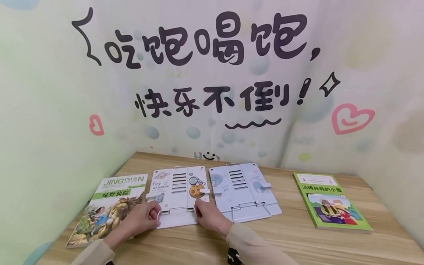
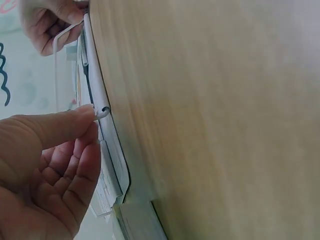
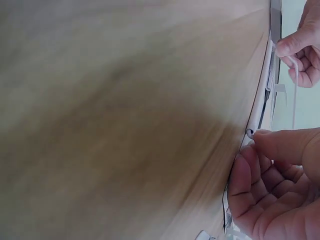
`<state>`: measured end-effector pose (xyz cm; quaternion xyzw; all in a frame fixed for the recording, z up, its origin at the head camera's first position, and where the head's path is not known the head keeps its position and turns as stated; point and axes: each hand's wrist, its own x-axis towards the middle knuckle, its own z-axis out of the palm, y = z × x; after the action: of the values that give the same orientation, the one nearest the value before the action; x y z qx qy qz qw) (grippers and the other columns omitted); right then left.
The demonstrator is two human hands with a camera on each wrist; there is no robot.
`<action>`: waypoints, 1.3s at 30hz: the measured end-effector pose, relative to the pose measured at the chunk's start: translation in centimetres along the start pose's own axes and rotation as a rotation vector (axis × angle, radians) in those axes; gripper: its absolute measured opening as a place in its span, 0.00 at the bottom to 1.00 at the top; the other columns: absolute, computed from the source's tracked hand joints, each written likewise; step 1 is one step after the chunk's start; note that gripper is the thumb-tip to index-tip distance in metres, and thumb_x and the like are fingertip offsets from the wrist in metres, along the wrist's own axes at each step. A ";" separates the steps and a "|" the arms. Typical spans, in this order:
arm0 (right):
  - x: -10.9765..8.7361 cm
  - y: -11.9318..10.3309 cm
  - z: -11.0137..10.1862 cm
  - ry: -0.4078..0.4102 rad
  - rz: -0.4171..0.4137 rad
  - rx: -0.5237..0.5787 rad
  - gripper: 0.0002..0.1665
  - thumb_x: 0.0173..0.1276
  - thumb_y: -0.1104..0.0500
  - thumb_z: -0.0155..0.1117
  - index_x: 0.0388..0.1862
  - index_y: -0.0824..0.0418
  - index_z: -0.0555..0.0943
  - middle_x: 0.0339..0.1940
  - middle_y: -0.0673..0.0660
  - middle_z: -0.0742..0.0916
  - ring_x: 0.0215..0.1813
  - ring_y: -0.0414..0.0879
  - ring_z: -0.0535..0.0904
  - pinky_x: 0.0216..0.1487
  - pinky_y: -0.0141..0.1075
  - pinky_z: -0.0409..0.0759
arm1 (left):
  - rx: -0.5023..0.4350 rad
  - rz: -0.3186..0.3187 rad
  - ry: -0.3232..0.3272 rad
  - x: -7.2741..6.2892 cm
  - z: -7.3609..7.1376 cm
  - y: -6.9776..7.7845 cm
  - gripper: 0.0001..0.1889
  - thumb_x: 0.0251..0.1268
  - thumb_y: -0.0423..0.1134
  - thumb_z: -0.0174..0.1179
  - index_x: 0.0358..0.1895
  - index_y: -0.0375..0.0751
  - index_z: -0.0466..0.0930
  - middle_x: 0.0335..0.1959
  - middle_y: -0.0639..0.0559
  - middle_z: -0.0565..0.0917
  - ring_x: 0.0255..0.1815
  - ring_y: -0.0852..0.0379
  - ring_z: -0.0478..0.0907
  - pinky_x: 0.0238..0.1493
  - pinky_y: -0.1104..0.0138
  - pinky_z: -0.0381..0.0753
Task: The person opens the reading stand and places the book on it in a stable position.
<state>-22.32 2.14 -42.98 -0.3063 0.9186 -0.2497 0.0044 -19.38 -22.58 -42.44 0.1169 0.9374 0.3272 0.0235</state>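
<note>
A wood-grain desk (image 1: 331,246) stands against a pale fabric backdrop (image 1: 371,66) printed with large black brush-like characters (image 1: 228,38), pink heart outlines and soft, coloured dots. At the desk's left side lies a paperback with a lion and a girl on its cover (image 1: 107,217); well apart, at the right, lies a green-bordered book with cartoon figures (image 1: 332,206).

Between them, a white panel stand printed with an astronaut and planets (image 1: 180,200) lies flat, its near edge between the person's hands. Just to its right lies a pale blue-and-white panel stand (image 1: 245,193).

The left hand (image 1: 144,217) pinches one end of the astronaut stand's bent white wire bracket (image 2: 56,80) between thumb and fingers, close to the curled edge of the panel. The right hand (image 1: 210,217) pinches the opposite end in the same way, its fingers bent. The bracket rises from that near edge and spans the gap between both hands.
</note>
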 end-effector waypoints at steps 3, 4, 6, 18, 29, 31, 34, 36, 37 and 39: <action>-0.1 -0.1 -0.2 0.012 -0.024 -0.020 0.17 0.52 0.69 0.69 0.24 0.56 0.69 0.18 0.45 0.72 0.23 0.36 0.65 0.25 0.25 0.64 | 0.030 0.060 0.027 -0.2 0.0 0.0 0.14 0.44 0.31 0.71 0.29 0.44 0.73 0.20 0.59 0.73 0.22 0.67 0.67 0.24 0.74 0.67; -0.1 -0.1 -0.3 0.014 -0.032 -0.028 0.17 0.52 0.69 0.69 0.24 0.56 0.69 0.18 0.45 0.72 0.23 0.36 0.65 0.25 0.24 0.65 | 0.043 0.078 0.040 -0.3 0.0 0.0 0.14 0.43 0.31 0.71 0.29 0.45 0.72 0.20 0.60 0.73 0.22 0.68 0.67 0.25 0.74 0.67; -0.1 -0.1 -0.3 0.013 -0.045 -0.041 0.17 0.52 0.69 0.70 0.24 0.56 0.69 0.18 0.45 0.73 0.23 0.36 0.65 0.25 0.24 0.65 | 0.063 0.110 0.061 -0.5 0.1 0.0 0.15 0.43 0.31 0.71 0.28 0.46 0.72 0.20 0.61 0.73 0.22 0.69 0.67 0.24 0.74 0.67; -0.2 -0.1 -0.3 0.041 -0.150 -0.110 0.17 0.50 0.70 0.69 0.21 0.56 0.69 0.18 0.45 0.73 0.23 0.35 0.65 0.25 0.22 0.63 | 0.123 0.173 0.133 -1.2 0.2 0.0 0.17 0.42 0.32 0.72 0.24 0.50 0.69 0.19 0.66 0.74 0.21 0.74 0.67 0.25 0.75 0.68; -0.6 -0.4 -0.3 0.069 -0.157 -0.148 0.17 0.52 0.69 0.70 0.21 0.57 0.68 0.17 0.46 0.73 0.23 0.36 0.66 0.23 0.23 0.63 | 0.170 0.191 0.186 -1.6 0.6 0.4 0.17 0.41 0.31 0.72 0.24 0.50 0.70 0.20 0.64 0.77 0.22 0.73 0.70 0.25 0.75 0.70; -0.7 -0.5 -0.3 0.063 -0.155 -0.150 0.17 0.53 0.68 0.70 0.21 0.57 0.69 0.17 0.46 0.74 0.23 0.36 0.66 0.23 0.23 0.64 | 0.171 0.183 0.193 -1.7 0.7 0.5 0.17 0.41 0.31 0.72 0.24 0.50 0.70 0.20 0.64 0.76 0.22 0.73 0.69 0.25 0.75 0.71; -0.7 -0.6 -0.3 0.060 -0.153 -0.156 0.17 0.53 0.68 0.70 0.22 0.57 0.69 0.18 0.47 0.74 0.23 0.36 0.66 0.23 0.23 0.64 | 0.177 0.182 0.210 -1.8 0.8 0.5 0.17 0.41 0.32 0.73 0.24 0.51 0.70 0.20 0.64 0.77 0.22 0.74 0.70 0.25 0.75 0.71; -0.7 -0.6 -0.2 0.060 -0.153 -0.155 0.17 0.53 0.68 0.70 0.22 0.57 0.69 0.18 0.46 0.74 0.23 0.36 0.66 0.23 0.23 0.65 | 0.175 0.193 0.211 -1.8 0.8 0.4 0.17 0.42 0.32 0.73 0.24 0.50 0.70 0.20 0.64 0.77 0.22 0.74 0.70 0.25 0.75 0.71; -0.7 -0.6 -0.3 0.053 -0.153 -0.148 0.17 0.53 0.68 0.70 0.22 0.57 0.69 0.18 0.46 0.74 0.23 0.36 0.66 0.23 0.23 0.65 | 0.166 0.201 0.202 -1.8 0.7 0.3 0.17 0.42 0.31 0.72 0.24 0.50 0.70 0.20 0.63 0.77 0.22 0.73 0.70 0.25 0.74 0.72; -0.7 -0.3 -0.5 0.020 -0.140 -0.086 0.16 0.54 0.68 0.69 0.22 0.56 0.70 0.19 0.46 0.74 0.24 0.35 0.66 0.25 0.23 0.66 | 0.136 0.221 0.144 -1.6 0.4 0.1 0.16 0.43 0.32 0.72 0.25 0.48 0.70 0.21 0.63 0.78 0.23 0.74 0.71 0.25 0.75 0.73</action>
<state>-21.66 2.53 -42.50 -0.3672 0.9048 -0.2127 -0.0355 -17.74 -22.64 -42.75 0.1969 0.9381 0.2710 -0.0879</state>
